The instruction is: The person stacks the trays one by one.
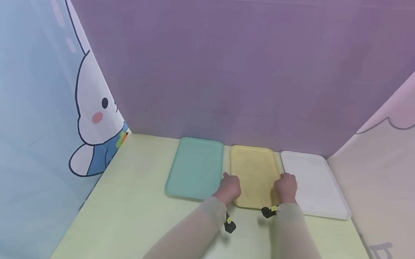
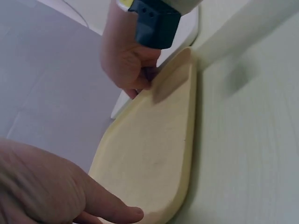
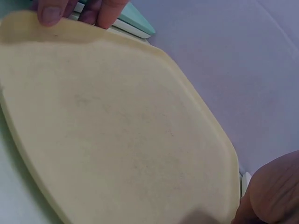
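Note:
A shallow yellow tray (image 1: 254,173) with rounded corners lies between a green tray and a white one. My left hand (image 1: 230,188) grips its left rim; in the right wrist view the thumb (image 3: 50,15) lies over the edge and the other fingers are at the outer side. On the opposite side, my right hand (image 1: 285,187) holds the right rim with curled fingers, partly hidden in its own wrist view. The tray's surface (image 3: 126,112) is bare apart from faint marks.
To the left lies the green tray (image 1: 195,169), close by my left hand. The white tray (image 1: 315,185) is on the right. All stand near the purple back wall (image 1: 226,66) on a pale table (image 1: 126,212), with printed cloth (image 1: 27,72) at the left side.

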Tool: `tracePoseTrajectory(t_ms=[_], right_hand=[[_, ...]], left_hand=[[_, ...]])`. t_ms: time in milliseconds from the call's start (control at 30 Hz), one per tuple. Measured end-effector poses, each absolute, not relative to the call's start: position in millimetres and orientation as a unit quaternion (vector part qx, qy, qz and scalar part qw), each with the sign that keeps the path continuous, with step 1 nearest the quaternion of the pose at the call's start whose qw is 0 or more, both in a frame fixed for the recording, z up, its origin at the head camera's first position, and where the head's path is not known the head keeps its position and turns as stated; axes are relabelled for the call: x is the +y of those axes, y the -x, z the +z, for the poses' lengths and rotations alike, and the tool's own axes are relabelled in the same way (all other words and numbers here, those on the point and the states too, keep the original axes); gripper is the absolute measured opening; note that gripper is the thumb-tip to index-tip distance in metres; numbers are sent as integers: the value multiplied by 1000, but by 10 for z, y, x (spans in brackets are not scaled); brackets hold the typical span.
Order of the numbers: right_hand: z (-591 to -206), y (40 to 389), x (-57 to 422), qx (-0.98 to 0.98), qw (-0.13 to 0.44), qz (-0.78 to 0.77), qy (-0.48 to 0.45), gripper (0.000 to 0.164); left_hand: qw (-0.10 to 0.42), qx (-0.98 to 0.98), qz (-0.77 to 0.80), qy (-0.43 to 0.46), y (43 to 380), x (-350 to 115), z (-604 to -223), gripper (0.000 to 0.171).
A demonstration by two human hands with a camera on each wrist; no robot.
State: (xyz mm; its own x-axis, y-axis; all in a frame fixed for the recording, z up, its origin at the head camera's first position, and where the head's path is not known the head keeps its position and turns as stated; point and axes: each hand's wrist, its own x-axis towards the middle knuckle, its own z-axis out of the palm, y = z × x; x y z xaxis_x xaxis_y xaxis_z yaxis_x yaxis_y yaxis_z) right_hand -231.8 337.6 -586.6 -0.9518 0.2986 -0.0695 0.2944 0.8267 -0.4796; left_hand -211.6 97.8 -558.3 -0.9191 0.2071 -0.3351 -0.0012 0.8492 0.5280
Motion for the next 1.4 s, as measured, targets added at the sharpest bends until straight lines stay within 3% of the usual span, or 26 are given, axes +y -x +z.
tracePoseTrajectory(t_ms=[200, 433, 700, 967, 1200, 1400], right_hand=[[-5959, 2343, 3321, -950, 23, 263, 167, 50], [-5911, 2310, 3323, -950, 26, 269, 158, 54], [-5821, 2253, 3372, -956, 10, 256, 144, 53], [-5629, 2230, 3419, -951, 47, 272, 140, 47], [-5529, 2208, 3410, -944, 30, 296, 145, 52], [-5467, 2190, 3426, -945, 25, 299, 131, 50]], left_hand=[[154, 937, 314, -32, 2041, 953, -5645, 32], [120, 933, 335, -51, 2012, 892, -5711, 19], [147, 917, 369, -33, 2103, 887, -5793, 31], [120, 920, 369, -59, 2407, 946, -6121, 22], [120, 896, 423, -67, 2488, 879, -6191, 27], [121, 875, 459, -95, 2335, 690, -5885, 37]])
